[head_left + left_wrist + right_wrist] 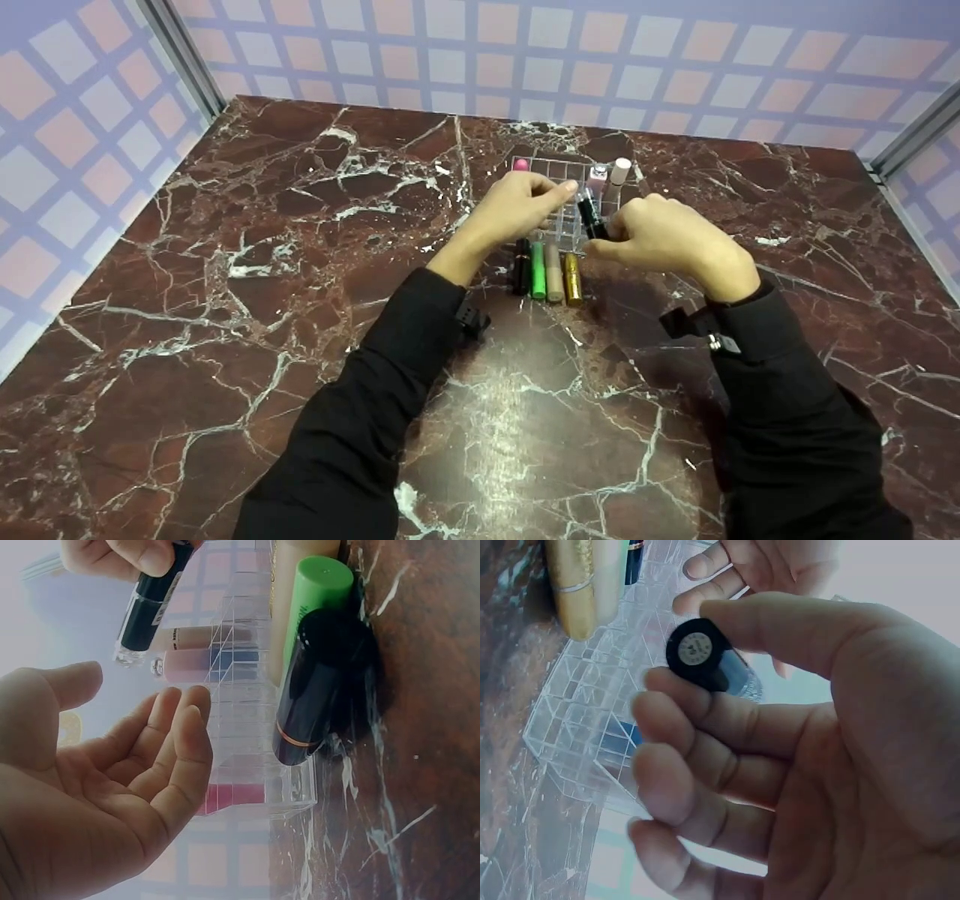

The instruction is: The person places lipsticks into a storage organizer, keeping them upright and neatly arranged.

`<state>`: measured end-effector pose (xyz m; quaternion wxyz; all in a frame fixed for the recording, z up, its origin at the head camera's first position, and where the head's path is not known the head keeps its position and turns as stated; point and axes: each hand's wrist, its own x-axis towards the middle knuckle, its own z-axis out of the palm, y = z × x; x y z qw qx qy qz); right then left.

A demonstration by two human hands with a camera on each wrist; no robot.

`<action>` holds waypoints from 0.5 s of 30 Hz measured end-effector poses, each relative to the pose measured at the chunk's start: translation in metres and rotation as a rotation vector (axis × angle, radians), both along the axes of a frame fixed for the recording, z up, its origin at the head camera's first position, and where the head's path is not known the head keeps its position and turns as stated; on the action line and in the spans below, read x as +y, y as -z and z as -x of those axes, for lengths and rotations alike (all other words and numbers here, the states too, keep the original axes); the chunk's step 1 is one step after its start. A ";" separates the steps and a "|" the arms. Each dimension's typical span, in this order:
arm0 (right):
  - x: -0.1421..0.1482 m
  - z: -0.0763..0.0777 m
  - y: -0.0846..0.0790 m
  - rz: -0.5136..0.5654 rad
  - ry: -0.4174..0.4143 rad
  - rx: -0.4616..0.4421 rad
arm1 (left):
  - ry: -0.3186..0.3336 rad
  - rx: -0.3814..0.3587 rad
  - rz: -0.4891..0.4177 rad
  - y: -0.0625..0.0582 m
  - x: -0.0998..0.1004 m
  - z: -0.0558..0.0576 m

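Between its thumb and index finger, my right hand (667, 234) pinches a black lipstick tube (590, 216) with a clear end. A round label shows on the tube's base in the right wrist view. My left hand (112, 772) is just apart from the clear end, its fingers loosely bent and holding nothing. Under and behind the hands stands a clear compartment organizer (564, 234). A pink-topped tube (522, 163) stands at its back left. At its right are a pink tube with a clear cap (597, 177) and a white-capped tube (620, 172).
In front of the organizer several tubes stand in a row: a black one (522, 268), a green one (538, 271), a beige one (554, 274) and a gold one (573, 279). A brown marbled table (225, 390) lies beneath, with checked panels (502, 45) around it.
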<state>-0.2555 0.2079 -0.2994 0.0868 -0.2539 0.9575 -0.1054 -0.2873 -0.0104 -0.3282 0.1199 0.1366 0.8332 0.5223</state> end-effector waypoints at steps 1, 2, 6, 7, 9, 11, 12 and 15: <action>0.000 0.000 0.000 0.009 0.001 0.009 | -0.005 -0.009 -0.022 0.000 0.000 0.001; -0.001 0.000 0.001 0.018 0.002 0.017 | -0.009 -0.025 -0.053 0.001 0.000 0.001; -0.002 0.000 0.002 0.042 0.006 0.045 | -0.011 -0.063 -0.178 0.002 -0.003 0.004; -0.003 0.000 0.002 0.045 0.003 0.052 | -0.011 -0.072 -0.207 0.003 -0.004 0.005; -0.004 0.000 0.002 0.053 -0.002 0.062 | -0.012 -0.091 -0.257 0.003 -0.005 0.006; -0.005 0.000 0.002 0.061 -0.010 0.072 | -0.019 -0.112 -0.294 0.004 -0.007 0.007; -0.005 0.000 0.002 0.067 -0.015 0.077 | -0.023 -0.124 -0.309 0.004 -0.007 0.008; -0.007 0.000 0.002 0.085 -0.030 0.088 | -0.036 -0.166 -0.360 0.005 -0.009 0.009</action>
